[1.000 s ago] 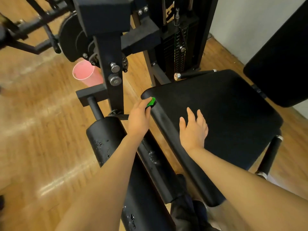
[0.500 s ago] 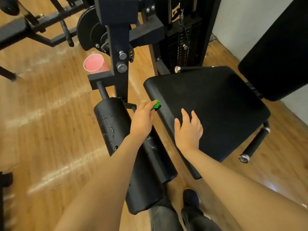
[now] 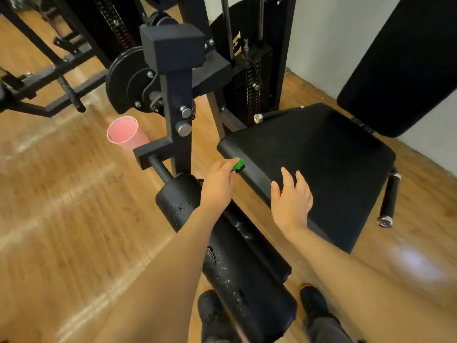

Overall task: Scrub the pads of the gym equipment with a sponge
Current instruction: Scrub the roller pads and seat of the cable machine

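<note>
Sponge [image 3: 238, 164] pinched small in left hand [image 3: 217, 184] against seat pad [image 3: 321, 164] edge; right hand [image 3: 291, 204] flat, open; thin grip risks slipping off the rounded edge.

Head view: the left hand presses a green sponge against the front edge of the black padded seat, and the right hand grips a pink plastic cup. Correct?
Not quite. The head view shows the right hand resting open on the black padded seat; the pink plastic cup stands on the floor, untouched. The left hand does press the green sponge there.

A green sponge [image 3: 238, 164] with a dark underside presses against the front left edge of the black seat pad [image 3: 321, 164]; a wet-speckled roller pad [image 3: 222, 243] lies left of the seat pad.
</note>
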`<action>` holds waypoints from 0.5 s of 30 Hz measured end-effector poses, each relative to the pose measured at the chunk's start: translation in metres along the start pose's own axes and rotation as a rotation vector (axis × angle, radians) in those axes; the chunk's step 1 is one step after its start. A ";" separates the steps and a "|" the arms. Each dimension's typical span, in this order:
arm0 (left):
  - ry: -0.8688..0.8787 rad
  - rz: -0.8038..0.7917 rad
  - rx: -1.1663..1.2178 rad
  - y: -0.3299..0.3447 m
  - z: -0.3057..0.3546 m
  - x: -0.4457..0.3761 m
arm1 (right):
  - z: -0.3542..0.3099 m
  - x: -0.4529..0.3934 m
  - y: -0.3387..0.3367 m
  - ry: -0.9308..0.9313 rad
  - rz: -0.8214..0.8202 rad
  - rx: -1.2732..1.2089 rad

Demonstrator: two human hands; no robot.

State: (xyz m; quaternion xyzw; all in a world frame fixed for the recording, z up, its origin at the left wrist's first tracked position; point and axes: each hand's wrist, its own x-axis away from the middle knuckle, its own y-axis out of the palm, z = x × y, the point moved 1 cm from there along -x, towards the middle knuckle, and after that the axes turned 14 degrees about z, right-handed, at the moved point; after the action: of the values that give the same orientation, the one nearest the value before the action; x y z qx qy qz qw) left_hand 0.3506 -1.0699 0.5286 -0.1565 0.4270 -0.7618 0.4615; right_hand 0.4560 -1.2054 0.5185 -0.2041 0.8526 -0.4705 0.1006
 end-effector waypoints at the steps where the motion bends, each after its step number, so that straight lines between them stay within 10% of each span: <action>1: 0.026 -0.018 0.003 -0.005 -0.007 -0.002 | -0.006 0.008 0.003 0.026 0.019 -0.003; 15: 0.215 -0.200 0.022 -0.053 -0.076 0.020 | -0.047 0.135 0.020 0.208 0.117 0.094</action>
State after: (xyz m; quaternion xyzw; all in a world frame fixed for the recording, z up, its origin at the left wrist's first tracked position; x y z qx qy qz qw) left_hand 0.2614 -1.0370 0.5228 -0.1106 0.4480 -0.8208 0.3365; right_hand 0.3124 -1.2198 0.5301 -0.0993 0.8458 -0.5219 0.0485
